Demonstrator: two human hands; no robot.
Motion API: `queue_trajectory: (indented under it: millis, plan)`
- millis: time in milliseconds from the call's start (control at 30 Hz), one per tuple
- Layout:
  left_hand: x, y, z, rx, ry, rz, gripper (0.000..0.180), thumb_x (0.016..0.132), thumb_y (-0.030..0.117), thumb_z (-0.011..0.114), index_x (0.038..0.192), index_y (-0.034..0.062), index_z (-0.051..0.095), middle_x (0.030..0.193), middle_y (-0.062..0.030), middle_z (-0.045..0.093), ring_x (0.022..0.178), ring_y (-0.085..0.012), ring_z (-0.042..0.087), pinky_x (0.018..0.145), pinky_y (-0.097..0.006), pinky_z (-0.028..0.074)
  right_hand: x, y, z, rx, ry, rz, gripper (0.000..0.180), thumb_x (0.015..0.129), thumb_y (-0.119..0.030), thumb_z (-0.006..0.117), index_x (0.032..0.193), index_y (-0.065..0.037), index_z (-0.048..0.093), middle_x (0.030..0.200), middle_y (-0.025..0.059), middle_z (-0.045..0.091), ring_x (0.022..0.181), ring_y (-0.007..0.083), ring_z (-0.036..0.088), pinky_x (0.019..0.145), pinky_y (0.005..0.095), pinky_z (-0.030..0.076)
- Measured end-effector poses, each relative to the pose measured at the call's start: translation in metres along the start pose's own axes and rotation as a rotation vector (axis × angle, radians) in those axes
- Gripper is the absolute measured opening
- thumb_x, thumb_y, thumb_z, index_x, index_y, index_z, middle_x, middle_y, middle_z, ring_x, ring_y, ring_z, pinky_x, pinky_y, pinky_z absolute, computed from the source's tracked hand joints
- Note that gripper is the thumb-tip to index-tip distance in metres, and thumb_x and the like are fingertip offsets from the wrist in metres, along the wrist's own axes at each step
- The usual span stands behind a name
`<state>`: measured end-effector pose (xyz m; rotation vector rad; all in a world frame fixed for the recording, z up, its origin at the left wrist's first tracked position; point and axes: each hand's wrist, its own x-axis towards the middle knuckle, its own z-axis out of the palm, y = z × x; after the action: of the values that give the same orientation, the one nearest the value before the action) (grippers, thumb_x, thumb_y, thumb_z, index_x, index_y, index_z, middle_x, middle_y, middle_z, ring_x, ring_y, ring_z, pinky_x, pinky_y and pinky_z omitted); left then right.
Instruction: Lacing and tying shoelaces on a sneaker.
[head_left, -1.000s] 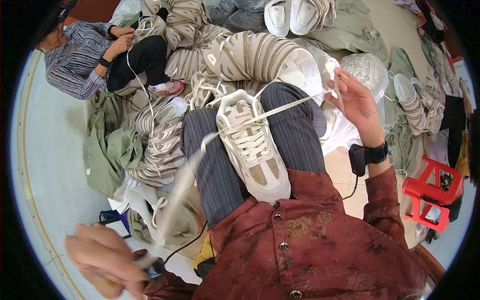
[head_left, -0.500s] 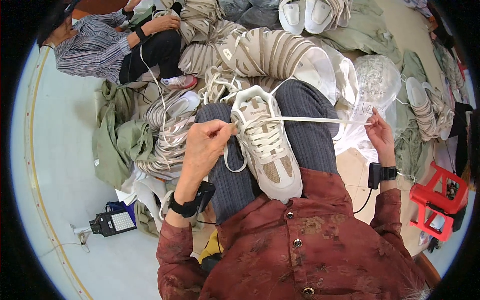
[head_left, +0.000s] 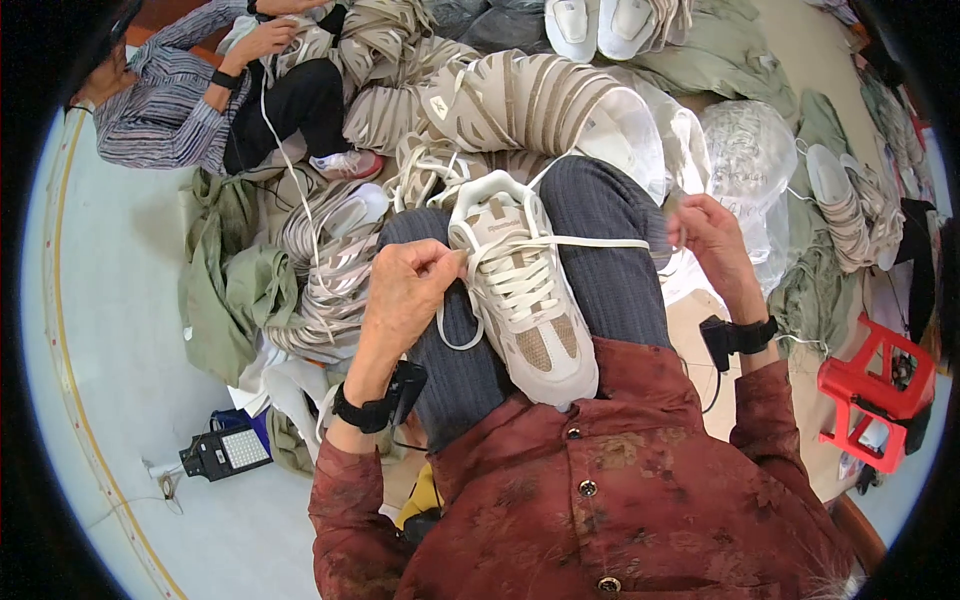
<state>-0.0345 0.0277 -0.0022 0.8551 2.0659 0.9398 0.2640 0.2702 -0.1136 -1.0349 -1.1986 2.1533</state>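
A beige and white sneaker (head_left: 540, 357) lies across my lap, its toe toward me. Off-white shoelace (head_left: 520, 287) runs in rows through its eyelets. At the shoe's left edge, near the collar, my left hand (head_left: 408, 290) is closed in a pinch on the shoelace, with a loop hanging below it. One lace length stretches rightward from the upper eyelets over my right thigh. Just beyond its visible end is my right hand (head_left: 715, 245), bent at the fingers. Motion smears those fingertips, so whether they grip the lace is unclear.
Long stacks of beige shoe uppers (head_left: 520, 105) lie ahead, with more uppers (head_left: 310, 270) at the left. A clear plastic bag (head_left: 750, 150) and a red stool (head_left: 875, 390) are at the right. Another person (head_left: 190, 95) sits far left, handling a shoe upper. Green cloth (head_left: 215, 270) lies nearby.
My right hand has come inward and left, toward my right thigh. The lace span that reached it now shows a shorter visible length. My left hand keeps its place at the shoe.
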Motion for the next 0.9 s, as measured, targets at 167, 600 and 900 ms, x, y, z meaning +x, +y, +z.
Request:
queue_trajectory:
  millis: [167,600,900]
  plan:
    - [0.005,0.018,0.007,0.489,0.123,0.276,0.023,0.086,0.016,0.066,0.077,-0.0053,0.065,0.054,-0.0081,0.053,0.049,-0.0124,0.046,0.05,-0.03,0.038,0.0,-0.029,0.087,-0.45,-0.19,-0.175,0.008,0.089,-0.007,0.069,0.094,-0.001,0.07,0.08,0.0028,0.067,0.07,0.0079,0.061,0.065,0.0202,0.049]
    - [0.009,0.018,0.007,0.37,0.073,0.193,0.023,0.086,0.016,0.065,0.078,-0.0056,0.065,0.057,-0.0151,0.054,0.049,-0.0205,0.052,0.052,-0.035,0.041,0.018,-0.02,0.136,-0.607,-0.367,-0.413,0.009,0.086,0.002,0.067,0.093,0.003,0.073,0.08,0.0025,0.061,0.071,0.0081,0.055,0.062,0.024,0.044]
    - [0.002,0.006,-0.002,-0.053,-0.021,-0.044,0.024,0.097,0.022,0.06,0.086,0.0019,0.065,0.066,0.0001,0.06,0.054,-0.0065,0.056,0.049,-0.02,0.042,0.026,-0.02,0.136,-0.49,-0.424,-0.302,0.011,0.08,-0.002,0.067,0.087,0.002,0.075,0.077,0.007,0.071,0.069,0.0087,0.061,0.064,0.0258,0.05]
